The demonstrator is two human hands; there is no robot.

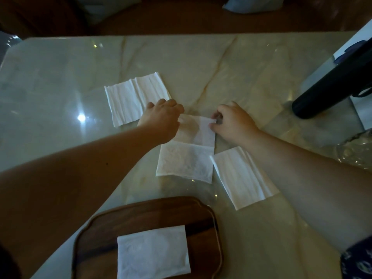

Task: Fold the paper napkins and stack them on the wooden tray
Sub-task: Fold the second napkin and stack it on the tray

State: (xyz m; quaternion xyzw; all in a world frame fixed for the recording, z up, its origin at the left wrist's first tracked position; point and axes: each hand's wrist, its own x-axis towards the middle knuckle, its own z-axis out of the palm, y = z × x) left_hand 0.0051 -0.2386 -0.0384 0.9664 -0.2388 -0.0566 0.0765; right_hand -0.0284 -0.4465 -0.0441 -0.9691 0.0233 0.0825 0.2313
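A thin white napkin (186, 158) lies spread in the middle of the marble table (60, 67). My left hand (161, 119) grips its far left corner and my right hand (231, 121) pinches its far right corner, lifting that far edge off the table. A second, unfolded napkin (130, 99) lies flat to the far left, partly under my left hand. A third napkin (243, 178) rests to the right, partly under my right forearm. The wooden tray (100, 224) sits at the near edge with one folded napkin (153, 252) on it.
A black cylindrical bottle (332, 81) lies tilted at the far right, over white paper (360, 109). Crinkled clear plastic (354, 150) sits at the right edge. Beyond the table's far edge are dark seating and a pale cushion (253, 5).
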